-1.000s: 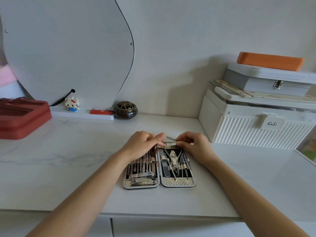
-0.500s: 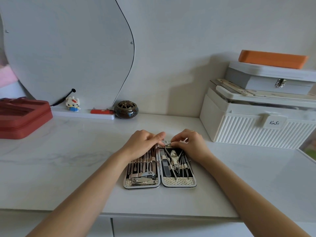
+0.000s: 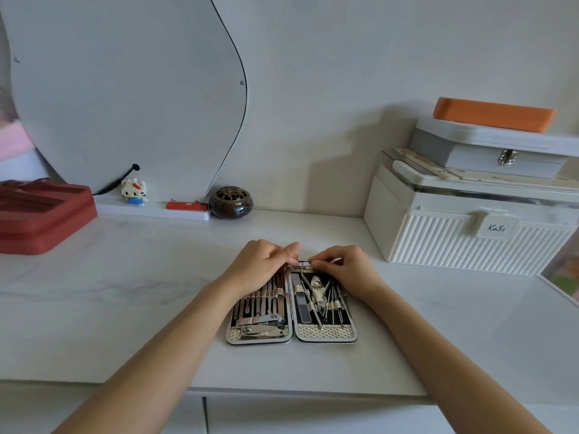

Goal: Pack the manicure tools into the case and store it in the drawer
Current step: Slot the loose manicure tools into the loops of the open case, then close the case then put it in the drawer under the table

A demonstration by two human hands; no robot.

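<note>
— Where's your case?

— The open manicure case [image 3: 291,311] lies flat on the white counter [image 3: 125,292] near the front edge, both halves full of metal tools.

— And your hands?

— Both forearms reach in from the near side and meet at the case's far edge. Your left hand [image 3: 261,266] is knuckles-up, fingers curled, thumb pointing right. Your right hand [image 3: 346,267] is curled too, fingertips pinching a small metal tool [image 3: 303,263]. The left thumb touches that tool; whether it grips it, I cannot tell.
</note>
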